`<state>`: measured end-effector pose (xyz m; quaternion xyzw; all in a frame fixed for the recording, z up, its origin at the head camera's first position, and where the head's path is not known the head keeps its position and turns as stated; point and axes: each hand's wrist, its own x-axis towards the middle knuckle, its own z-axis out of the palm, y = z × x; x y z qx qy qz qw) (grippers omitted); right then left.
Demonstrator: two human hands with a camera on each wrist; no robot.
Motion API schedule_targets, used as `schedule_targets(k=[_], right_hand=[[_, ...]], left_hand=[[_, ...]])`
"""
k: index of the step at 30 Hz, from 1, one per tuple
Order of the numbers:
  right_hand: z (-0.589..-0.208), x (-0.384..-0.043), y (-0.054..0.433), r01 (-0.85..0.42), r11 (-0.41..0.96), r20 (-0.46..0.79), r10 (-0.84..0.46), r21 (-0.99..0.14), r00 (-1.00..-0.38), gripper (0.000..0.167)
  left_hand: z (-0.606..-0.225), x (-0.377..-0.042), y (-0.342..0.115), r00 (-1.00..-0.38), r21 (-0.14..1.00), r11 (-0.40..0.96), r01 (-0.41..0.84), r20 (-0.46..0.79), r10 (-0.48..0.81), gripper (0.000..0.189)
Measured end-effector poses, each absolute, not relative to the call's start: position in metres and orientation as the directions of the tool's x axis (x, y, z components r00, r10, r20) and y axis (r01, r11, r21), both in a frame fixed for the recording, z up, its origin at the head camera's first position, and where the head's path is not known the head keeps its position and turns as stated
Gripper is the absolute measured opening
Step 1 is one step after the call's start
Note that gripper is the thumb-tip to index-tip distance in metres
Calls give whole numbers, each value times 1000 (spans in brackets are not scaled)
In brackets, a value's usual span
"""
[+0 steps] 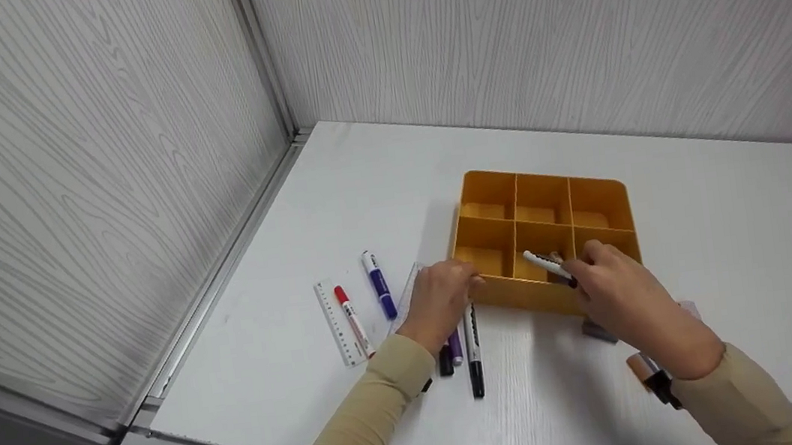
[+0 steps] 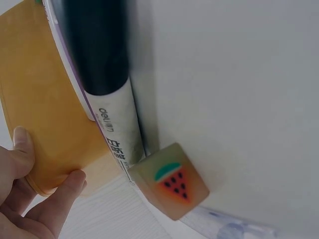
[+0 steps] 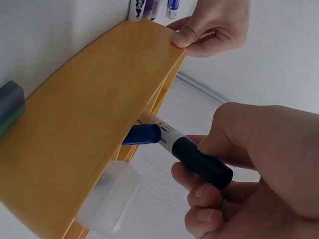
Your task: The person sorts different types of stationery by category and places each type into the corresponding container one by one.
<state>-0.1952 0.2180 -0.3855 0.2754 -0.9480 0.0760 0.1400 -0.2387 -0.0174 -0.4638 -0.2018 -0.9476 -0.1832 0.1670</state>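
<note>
Aslant, the marker (image 1: 551, 268), white end (image 1: 530, 257) leftward.

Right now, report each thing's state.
Organizer: upright, open-topped
Held marker: capped, tilted
Left hand: gripping organizer corner
Right hand: pinching held marker's cap
Blue cap: jutting past organizer rim
Clear container: jutting past rim
Ruler: lying flat
Red marker: lying, capped
Blue marker: lying
Purple marker: lying
Black-and-white marker: lying, capped

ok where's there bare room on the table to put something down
Bare tabletop lies between the orange six-compartment organizer and the rear panel, and from the organizer's right side to the tabletop's right edge. Crowded: left and front of the organizer, with a clear ruler, red-capped marker, blue marker, black-capped marker and gray block.
</note>
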Motion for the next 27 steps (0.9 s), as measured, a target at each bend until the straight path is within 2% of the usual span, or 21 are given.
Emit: schedule_targets(k=[6,12,18,23,27], right_hand=[[-387,-199,207,-526,850,283,-499,-24,-819,22],[-395,-202,199,-522,853,311,-497,3,-810,12],[-403,-207,198,-514,858,332,-487,9,-808,20],[-409,-213,198,-506,863,383,-472,14,-794,13],[-414,-217,199,-493,870,437,-457,35,-775,18]], left_hand=[[-463,-238,-17,-872,312,843,438,374,315,24],[-464,-238,-18,-864,316,835,450,390,318,24],[-466,-239,-18,-835,305,820,485,441,330,23],[-465,-240,-17,-842,305,827,472,433,321,21],[-465,-240,-17,-849,299,836,460,423,316,19]])
